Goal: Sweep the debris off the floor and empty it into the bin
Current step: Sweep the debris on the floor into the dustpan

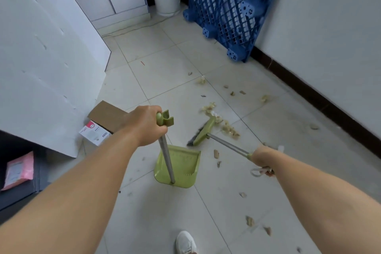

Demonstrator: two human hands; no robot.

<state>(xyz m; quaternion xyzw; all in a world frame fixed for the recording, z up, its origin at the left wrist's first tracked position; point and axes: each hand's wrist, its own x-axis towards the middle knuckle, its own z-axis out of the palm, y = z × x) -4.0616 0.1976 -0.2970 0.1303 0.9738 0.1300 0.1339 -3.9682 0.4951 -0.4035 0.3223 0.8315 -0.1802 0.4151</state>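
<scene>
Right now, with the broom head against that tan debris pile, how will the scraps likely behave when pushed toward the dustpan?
The debris looks like thin, shredded flakes, so probably light and apt to scatter. The broom may leave strays; bits already lie spread around the dustpan.

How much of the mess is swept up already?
Hardly any. The green dustpan looks empty. The left hand holds its handle, and the right hand holds the broom, whose head touches a debris pile. Scraps still lie all over the tiles. No bin is clearly in view, so emptying is still left.
</scene>
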